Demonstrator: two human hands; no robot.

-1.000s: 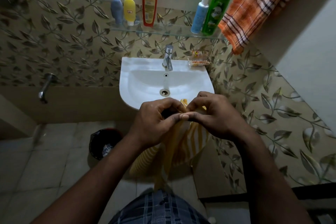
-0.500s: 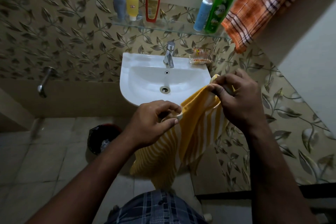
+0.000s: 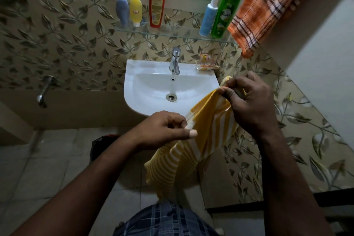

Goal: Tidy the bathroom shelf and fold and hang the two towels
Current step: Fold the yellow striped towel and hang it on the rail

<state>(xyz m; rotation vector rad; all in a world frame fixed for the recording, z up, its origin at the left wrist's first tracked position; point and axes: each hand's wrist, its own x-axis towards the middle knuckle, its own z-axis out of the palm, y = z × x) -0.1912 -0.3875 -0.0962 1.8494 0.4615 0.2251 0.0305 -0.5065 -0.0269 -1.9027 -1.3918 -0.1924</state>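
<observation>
Drawn wider apart, left hand [image 3: 162, 130] and right hand [image 3: 251, 103] pinch the striped yellow towel [image 3: 183, 161] between curled fingers [image 3: 188, 132].

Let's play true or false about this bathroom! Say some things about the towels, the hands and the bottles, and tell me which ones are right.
1. The left hand and the right hand both pinch the yellow and white striped towel. True.
2. The orange checked towel lies in the white ceramic sink. False: it hangs up high, beside the right end of the clear glass shelf; the sink holds no towel.
3. The tall red plastic bottle stands on the glass shelf. True.
4. The big green pump bottle stands at the shelf's left end. False: it stands at the right end.
</observation>
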